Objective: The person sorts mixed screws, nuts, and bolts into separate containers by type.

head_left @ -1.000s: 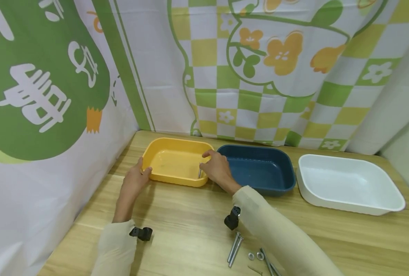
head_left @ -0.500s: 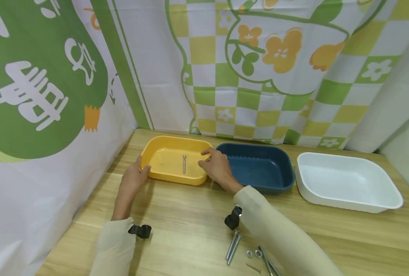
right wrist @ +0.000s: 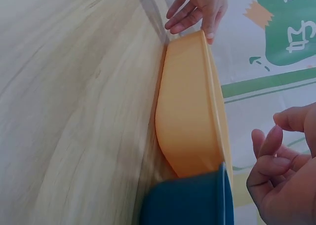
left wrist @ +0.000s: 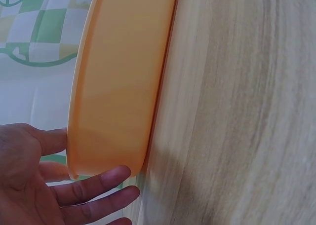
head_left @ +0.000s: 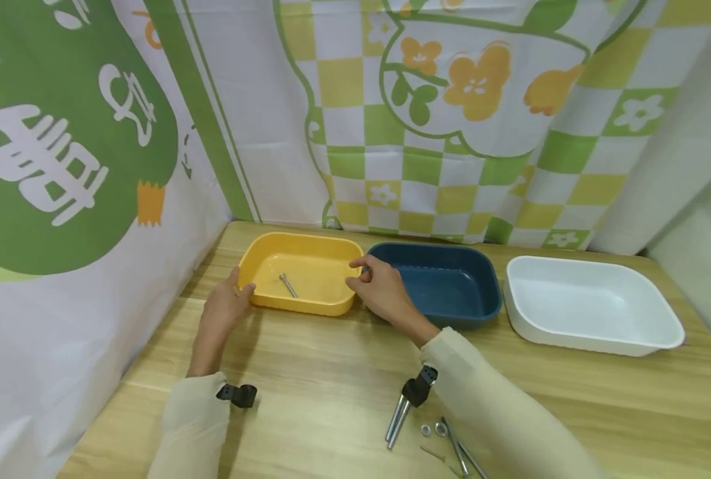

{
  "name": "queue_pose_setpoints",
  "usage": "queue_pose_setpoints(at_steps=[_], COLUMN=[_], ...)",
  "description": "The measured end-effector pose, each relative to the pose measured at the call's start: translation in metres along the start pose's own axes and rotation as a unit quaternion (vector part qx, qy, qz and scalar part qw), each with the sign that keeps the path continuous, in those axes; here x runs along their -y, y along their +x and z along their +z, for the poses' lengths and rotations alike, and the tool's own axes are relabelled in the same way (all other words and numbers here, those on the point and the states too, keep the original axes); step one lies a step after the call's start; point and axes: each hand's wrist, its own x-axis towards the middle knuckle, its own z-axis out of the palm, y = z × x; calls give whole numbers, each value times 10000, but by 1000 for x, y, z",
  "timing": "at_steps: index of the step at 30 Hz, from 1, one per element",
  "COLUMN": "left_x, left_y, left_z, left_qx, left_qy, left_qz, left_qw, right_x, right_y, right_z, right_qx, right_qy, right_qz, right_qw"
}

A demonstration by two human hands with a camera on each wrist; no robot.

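The yellow tray [head_left: 298, 305] stands on the wooden table at the left. My left hand [head_left: 222, 313] holds its left end, with the thumb at the rim and the fingers around the corner; the left wrist view shows this grip on the tray wall [left wrist: 118, 87]. A metal bolt [head_left: 288, 285] lies slanted on the tray's floor, with nothing holding it. Over the tray's right rim hovers my right hand [head_left: 387, 293], loosely bent and holding nothing. In the right wrist view the right hand [right wrist: 289, 170] shows thumb and index finger slightly apart.
To the right stand a dark blue tray [head_left: 451, 314] and a white tray [head_left: 595, 341]. Near the front lie two bolts [head_left: 397, 422], two nuts [head_left: 433, 430], a small screw [head_left: 433, 454] and longer metal rods [head_left: 455, 444], partly beside the right sleeve. A patterned curtain [head_left: 427, 166] hangs behind.
The bolt, upright at the right hand's fingers a second ago, has been let go and has rolled left across the yellow tray. Both hands stay nearly in place; the view shifts slightly.
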Motion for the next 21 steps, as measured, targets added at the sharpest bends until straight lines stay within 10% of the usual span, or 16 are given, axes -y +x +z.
queue_pose_setpoints(at_steps=[21], left_x=[-3], left_y=[1], left_z=[0], left_qx=[125], left_qy=[-256], left_qz=[-138], left_qw=[9995], right_x=[-32], right_y=[-57], right_z=[-59], right_qx=[409], right_qy=[179], right_qz=[148], right_qw=[9989])
